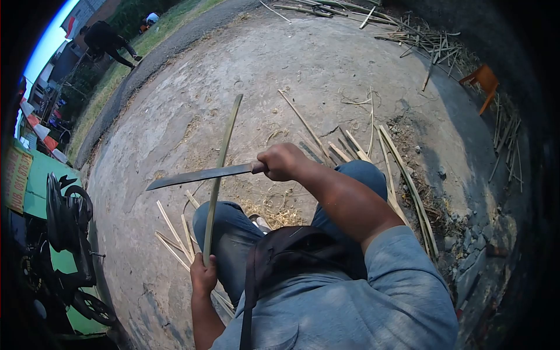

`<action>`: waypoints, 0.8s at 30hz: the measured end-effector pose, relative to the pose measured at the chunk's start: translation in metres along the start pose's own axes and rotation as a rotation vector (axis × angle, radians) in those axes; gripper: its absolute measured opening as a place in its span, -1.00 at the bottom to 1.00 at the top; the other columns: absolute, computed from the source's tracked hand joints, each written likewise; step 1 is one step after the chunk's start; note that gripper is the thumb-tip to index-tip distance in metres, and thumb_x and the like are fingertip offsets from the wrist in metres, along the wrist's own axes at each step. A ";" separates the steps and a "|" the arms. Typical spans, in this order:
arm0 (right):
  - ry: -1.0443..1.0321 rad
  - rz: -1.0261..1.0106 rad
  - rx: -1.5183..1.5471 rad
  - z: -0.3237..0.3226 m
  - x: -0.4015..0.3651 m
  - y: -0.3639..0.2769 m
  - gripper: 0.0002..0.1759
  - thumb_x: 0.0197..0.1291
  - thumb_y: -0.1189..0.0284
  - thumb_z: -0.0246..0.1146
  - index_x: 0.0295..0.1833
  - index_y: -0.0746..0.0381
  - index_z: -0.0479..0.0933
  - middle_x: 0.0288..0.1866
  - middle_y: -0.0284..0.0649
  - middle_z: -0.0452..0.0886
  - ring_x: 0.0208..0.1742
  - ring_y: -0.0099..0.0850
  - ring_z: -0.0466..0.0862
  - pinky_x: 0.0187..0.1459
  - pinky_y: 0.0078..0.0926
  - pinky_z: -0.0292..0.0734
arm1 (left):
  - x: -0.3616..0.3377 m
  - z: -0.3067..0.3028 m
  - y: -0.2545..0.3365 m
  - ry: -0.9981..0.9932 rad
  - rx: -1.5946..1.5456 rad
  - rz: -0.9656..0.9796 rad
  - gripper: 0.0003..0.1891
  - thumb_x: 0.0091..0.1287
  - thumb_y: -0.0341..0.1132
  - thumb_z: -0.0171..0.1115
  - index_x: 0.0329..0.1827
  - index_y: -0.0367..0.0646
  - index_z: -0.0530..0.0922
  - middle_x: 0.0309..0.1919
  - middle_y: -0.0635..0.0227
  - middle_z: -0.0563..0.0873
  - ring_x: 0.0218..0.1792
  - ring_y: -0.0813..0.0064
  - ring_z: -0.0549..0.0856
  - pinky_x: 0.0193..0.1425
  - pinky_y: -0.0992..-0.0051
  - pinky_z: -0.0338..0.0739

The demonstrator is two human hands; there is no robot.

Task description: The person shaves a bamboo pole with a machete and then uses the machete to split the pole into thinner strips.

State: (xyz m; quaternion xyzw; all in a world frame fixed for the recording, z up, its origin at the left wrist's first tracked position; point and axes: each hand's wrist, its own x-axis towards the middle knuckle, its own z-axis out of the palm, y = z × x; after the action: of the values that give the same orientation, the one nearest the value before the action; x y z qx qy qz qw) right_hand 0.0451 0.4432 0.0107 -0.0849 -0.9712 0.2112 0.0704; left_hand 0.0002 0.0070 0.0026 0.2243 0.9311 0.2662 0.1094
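My right hand [280, 161] is closed round the handle of a machete [204, 174], whose long blade points to the left. In my left hand [203, 273], low beside my left knee, is the bottom end of a long bamboo strip [223, 153]. The strip stands up and away from me, its far end over the concrete. Blade and strip cross in this view, the blade overlapping the strip about midway along it. Pale split strips [175, 238] lie on the ground beside my left leg, and more bamboo strips [408, 188] lie beyond my right knee.
A black bag [297, 248] rests on my lap. Fibre shavings [274, 214] lie between my feet. Heaps of bamboo pieces [423, 42] lie at the upper right near an orange chair [483, 84]. A motorbike [73, 245] stands at the left; a person [106, 42] bends over by the road.
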 end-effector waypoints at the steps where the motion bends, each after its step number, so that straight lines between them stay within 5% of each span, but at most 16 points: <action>1: 0.009 0.012 0.009 -0.002 -0.001 0.001 -0.84 0.16 0.32 0.35 -0.15 -0.02 0.77 -0.20 -0.15 0.82 -0.12 -0.06 0.83 -0.06 -0.06 0.74 | 0.000 0.000 -0.003 -0.007 0.003 -0.008 -0.33 0.50 0.30 0.27 -0.21 -0.31 0.53 -0.42 -0.07 0.69 -0.32 -0.09 0.74 -0.21 0.08 0.57; 13: -0.092 -0.190 -0.126 -0.008 -0.013 -0.032 -0.89 0.21 0.34 0.32 -0.22 -0.02 0.76 -0.22 -0.21 0.83 -0.15 -0.17 0.86 -0.14 -0.16 0.73 | -0.001 -0.009 0.000 -0.044 -0.019 -0.020 -0.33 0.49 0.28 0.30 -0.16 -0.33 0.57 -0.43 -0.04 0.70 -0.35 0.01 0.73 -0.20 0.13 0.58; 24: 0.027 0.117 0.025 -0.011 -0.003 0.012 -0.85 0.22 0.31 0.33 -0.15 0.00 0.77 -0.14 -0.14 0.83 -0.03 -0.08 0.83 -0.02 -0.05 0.72 | -0.005 -0.014 0.014 -0.030 0.028 -0.002 -0.35 0.52 0.25 0.28 -0.18 -0.33 0.58 -0.44 -0.05 0.70 -0.35 -0.01 0.74 -0.21 0.12 0.58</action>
State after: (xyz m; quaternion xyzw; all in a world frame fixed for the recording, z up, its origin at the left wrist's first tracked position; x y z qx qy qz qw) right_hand 0.0515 0.4581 0.0151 -0.1435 -0.9608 0.2260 0.0719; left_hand 0.0049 0.0085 0.0223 0.2290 0.9331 0.2496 0.1206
